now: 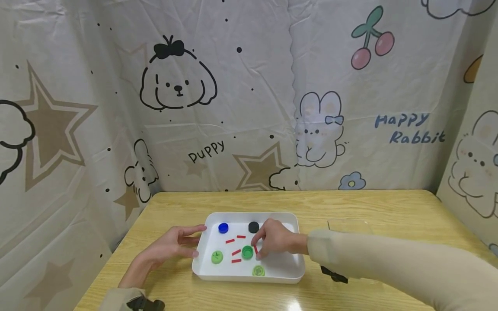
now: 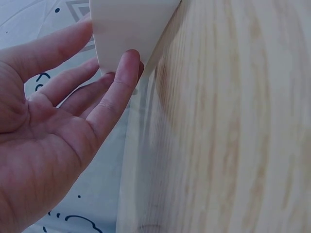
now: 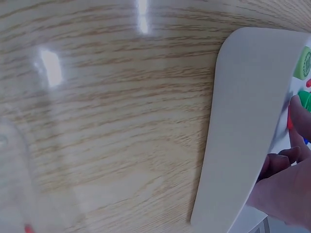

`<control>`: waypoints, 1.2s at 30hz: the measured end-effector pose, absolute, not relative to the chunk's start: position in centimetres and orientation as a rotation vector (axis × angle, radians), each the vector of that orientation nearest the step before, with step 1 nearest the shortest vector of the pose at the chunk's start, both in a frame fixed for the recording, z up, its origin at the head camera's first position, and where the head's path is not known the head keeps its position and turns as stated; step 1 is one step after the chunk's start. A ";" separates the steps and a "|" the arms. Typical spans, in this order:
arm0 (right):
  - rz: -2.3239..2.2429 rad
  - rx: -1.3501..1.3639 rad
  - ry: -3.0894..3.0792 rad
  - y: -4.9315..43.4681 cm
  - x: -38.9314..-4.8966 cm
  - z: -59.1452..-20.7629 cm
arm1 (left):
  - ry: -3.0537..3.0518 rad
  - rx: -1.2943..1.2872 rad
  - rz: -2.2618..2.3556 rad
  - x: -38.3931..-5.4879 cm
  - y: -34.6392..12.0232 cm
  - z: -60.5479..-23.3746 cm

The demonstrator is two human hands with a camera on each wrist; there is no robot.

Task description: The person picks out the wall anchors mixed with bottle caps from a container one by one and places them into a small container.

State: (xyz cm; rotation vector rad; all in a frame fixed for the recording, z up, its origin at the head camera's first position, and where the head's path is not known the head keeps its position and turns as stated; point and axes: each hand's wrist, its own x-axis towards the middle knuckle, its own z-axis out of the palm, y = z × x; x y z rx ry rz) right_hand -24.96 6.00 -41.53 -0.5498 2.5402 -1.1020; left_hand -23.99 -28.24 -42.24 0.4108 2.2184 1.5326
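A white tray lies on the table with bottle caps and red strips in it. My left hand touches its left end, the fingers fairly straight and spread along the wall. Inside the tray, my right hand pinches a short red strip between thumb and index finger, just right of a green cap. Several other red strips lie left of that cap. Around them are a blue cap, a black cap and two light green caps, one at left, one at front.
A clear plastic container stands on the wooden table right of the tray, partly behind my right sleeve in the head view. Something red shows at it. A printed curtain hangs behind the table.
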 end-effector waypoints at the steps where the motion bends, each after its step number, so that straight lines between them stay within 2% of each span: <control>1: -1.100 -0.555 2.546 6.0 -25.0 -41.5 | 2.218 0.413 1.534 -24.0 -28.2 -42.2; 16: -1.089 -0.480 2.506 6.7 -25.7 -41.5 | 2.211 0.414 1.538 -24.1 -28.3 -42.3; 36: -1.122 -0.516 2.472 6.8 -25.7 -41.7 | 2.198 0.440 1.549 -24.1 -28.3 -42.3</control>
